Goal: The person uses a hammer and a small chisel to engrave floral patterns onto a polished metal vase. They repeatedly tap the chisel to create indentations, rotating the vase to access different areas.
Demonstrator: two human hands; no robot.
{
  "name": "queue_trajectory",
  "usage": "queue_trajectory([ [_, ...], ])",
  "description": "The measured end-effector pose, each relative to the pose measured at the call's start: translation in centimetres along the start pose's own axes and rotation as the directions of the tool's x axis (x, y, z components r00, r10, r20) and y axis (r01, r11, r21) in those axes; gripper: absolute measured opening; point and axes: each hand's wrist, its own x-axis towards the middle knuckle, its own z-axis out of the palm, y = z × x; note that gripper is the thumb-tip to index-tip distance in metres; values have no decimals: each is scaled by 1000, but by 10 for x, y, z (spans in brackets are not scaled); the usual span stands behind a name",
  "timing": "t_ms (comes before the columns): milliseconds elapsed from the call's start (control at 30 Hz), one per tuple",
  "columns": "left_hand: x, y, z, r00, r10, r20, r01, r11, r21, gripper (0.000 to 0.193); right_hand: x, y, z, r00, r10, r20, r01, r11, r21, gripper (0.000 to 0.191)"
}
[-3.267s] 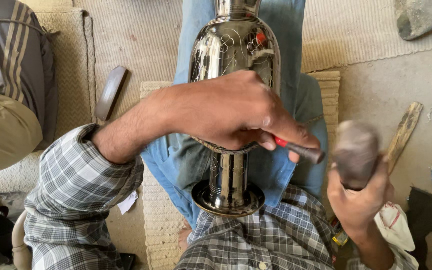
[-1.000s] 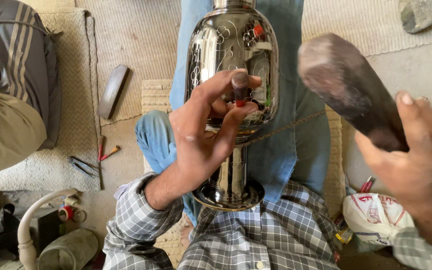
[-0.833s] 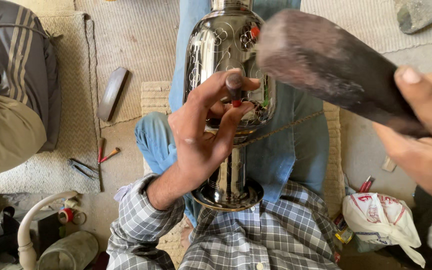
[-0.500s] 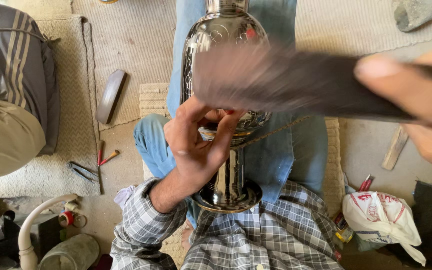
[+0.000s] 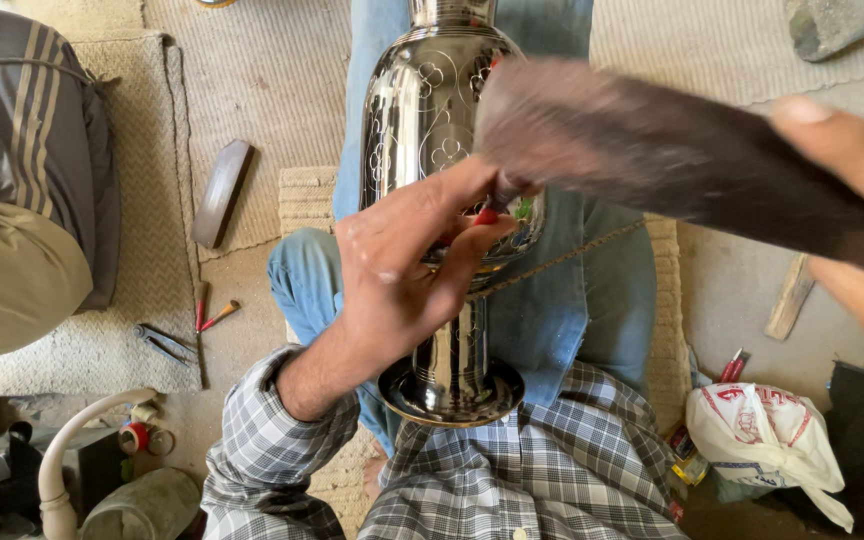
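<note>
A tall shiny metal vase (image 5: 432,130) with engraved flower patterns lies along my lap, its round foot (image 5: 452,392) toward my chest. My left hand (image 5: 402,265) pinches a small red-handled chisel (image 5: 487,215) against the vase's belly. My right hand (image 5: 857,210) grips a dark wooden mallet (image 5: 672,150), blurred, whose head sits over the chisel's top. A thin chain (image 5: 577,250) runs across the vase to the right.
A dark flat block (image 5: 220,192) lies on the woven mat at left. Small red-handled tools (image 5: 207,312) and pliers lie below it. A person in a dark striped jacket (image 5: 32,160) sits at far left. A white printed bag (image 5: 767,435) and a wooden stick (image 5: 790,296) are at right.
My right hand has swung the mallet from raised at the right down and leftward onto the chisel. My left hand shifted from gripping over the vase to pinching the chisel on its belly.
</note>
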Motion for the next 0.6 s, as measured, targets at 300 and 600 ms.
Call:
queue_trajectory([
  [300,16,-4,-10,982,77,172,-86,995,44,57,-32,14,13,989,-148,-30,144,984,-102,73],
  [600,28,-2,-17,920,217,327,-234,972,14,59,-95,8,71,825,553,-111,-442,756,482,14],
])
